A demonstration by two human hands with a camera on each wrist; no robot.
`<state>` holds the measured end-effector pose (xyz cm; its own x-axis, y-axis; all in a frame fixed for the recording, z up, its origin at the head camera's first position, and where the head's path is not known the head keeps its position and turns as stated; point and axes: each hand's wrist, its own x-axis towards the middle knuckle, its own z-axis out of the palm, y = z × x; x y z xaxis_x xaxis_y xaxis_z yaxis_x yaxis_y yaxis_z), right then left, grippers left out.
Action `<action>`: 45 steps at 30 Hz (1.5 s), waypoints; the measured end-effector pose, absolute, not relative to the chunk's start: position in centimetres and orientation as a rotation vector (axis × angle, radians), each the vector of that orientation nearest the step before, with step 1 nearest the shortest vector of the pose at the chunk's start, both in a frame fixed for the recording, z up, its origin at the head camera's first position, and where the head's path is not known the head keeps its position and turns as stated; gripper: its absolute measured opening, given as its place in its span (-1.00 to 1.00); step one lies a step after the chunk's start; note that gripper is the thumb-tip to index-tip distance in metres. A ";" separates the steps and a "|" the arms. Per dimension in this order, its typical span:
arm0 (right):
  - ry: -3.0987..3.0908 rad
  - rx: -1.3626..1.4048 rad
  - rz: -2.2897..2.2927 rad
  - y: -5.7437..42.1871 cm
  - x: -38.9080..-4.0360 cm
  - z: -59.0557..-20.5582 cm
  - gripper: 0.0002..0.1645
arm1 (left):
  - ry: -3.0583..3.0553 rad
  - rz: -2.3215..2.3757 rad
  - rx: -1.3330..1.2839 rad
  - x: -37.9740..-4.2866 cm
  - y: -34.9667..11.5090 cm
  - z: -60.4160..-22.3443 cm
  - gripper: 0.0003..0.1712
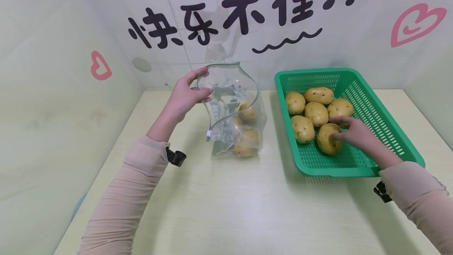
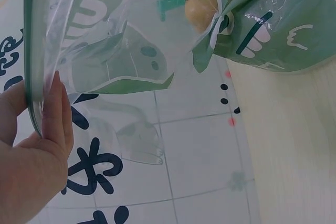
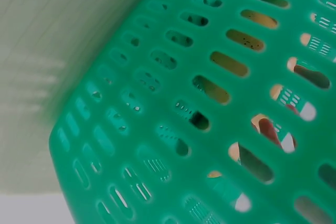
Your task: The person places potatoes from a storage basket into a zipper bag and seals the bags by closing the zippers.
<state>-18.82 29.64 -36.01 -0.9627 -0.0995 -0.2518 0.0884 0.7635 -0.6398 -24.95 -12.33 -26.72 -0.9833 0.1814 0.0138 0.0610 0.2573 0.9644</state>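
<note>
In the head view my left hand (image 1: 187, 95) pinches the left rim of a clear zip bag (image 1: 231, 123), holding its mouth wide. A white slider sits at the rim's lower left corner. Several potatoes (image 1: 247, 141) lie in the bag. The left wrist view shows the thumb and fingers of my left hand (image 2: 39, 145) on either side of the rim, above the bag's green printed panel (image 2: 273, 30). Over at the right, my right hand (image 1: 355, 135) holds the nearest potato (image 1: 327, 143) in the green basket (image 1: 387, 125), thumb on its upper face.
Several more potatoes (image 1: 316, 114) lie together in the basket's left and far part. The basket stands on a pale table (image 1: 226, 207). Behind the table rises a white printed wall sheet (image 1: 244, 46). The basket's slotted wall (image 3: 173, 103) fills most of the right wrist view.
</note>
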 end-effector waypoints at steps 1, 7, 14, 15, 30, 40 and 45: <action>2.686 -0.002 -0.997 29.7 -18.8 -36.0 -0.26 | 2.410 1.840 0.231 -24.9 -12.3 -26.7 -0.25; 2.661 0.027 -0.995 29.7 -18.8 -36.1 -0.22 | 2.410 1.834 0.232 -25.0 -12.4 -26.8 -0.25; 2.633 0.024 -0.968 29.8 -18.8 -36.3 -0.15 | 2.395 1.852 0.236 -25.1 -12.3 -26.8 -0.25; 2.629 0.021 -0.967 29.8 -18.7 -36.3 -0.13 | 2.393 1.852 0.238 -25.1 -12.3 -26.8 -0.25; 2.565 0.021 -0.956 29.9 -18.7 -36.7 0.09 | 2.402 1.832 0.230 -25.4 -12.3 -27.0 -0.25; 2.552 0.005 -0.953 29.8 -18.6 -36.8 0.13 | 2.396 1.841 0.233 -25.3 -12.2 -27.0 -0.25; 2.538 0.002 -0.994 29.7 -18.6 -36.8 0.12 | 2.395 1.844 0.232 -25.3 -12.2 -27.0 -0.26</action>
<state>-18.55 29.71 -36.80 -0.9147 -0.1458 -0.3769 0.1490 0.7452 -0.6499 -25.29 -12.20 -26.99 -0.9823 0.1872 0.0059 0.0535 0.2503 0.9667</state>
